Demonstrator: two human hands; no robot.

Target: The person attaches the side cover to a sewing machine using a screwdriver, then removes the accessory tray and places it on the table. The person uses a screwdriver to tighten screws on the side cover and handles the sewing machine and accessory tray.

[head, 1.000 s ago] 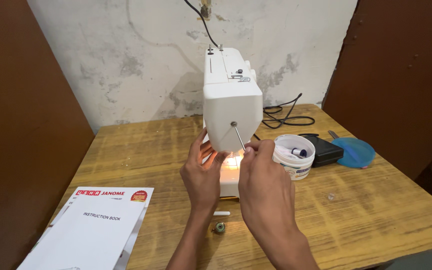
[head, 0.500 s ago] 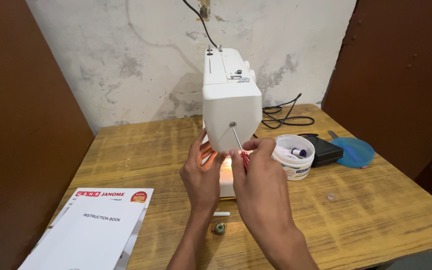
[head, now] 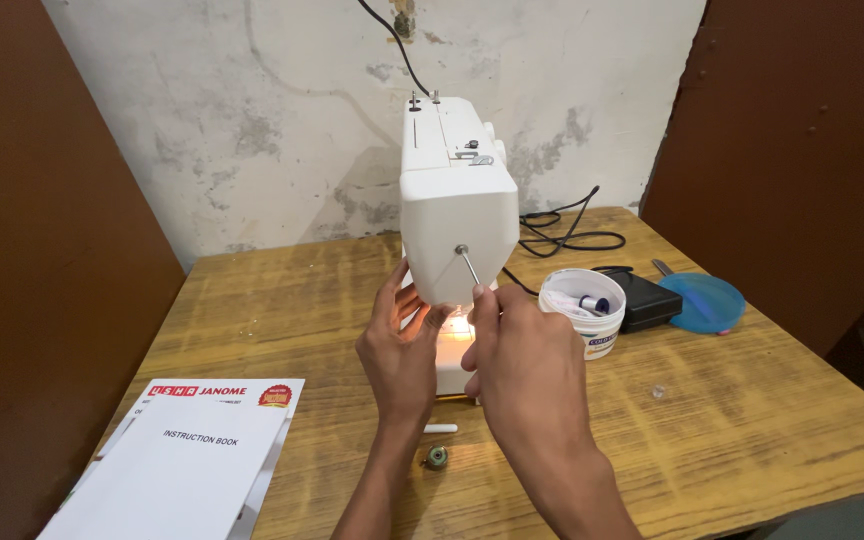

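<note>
White sewing machine (head: 457, 215); blue lid (head: 707, 302); black case (head: 649, 300); brown wood-grain table (head: 752, 420).

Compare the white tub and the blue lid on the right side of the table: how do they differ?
The white tub is opaque, stands upright and open, and holds small items; the blue lid is translucent, lies flat and holds nothing. The white tub sits nearer the sewing machine; the blue lid is nearer the table edge. Both are round.

Your left hand (head: 399, 352) raised, palm inward, fingers (head: 398, 292) extended and lightly spread, your right hand (head: 524, 368) just beside it, fingers curled in a pinch grip, both forearms angled up from below.
</note>
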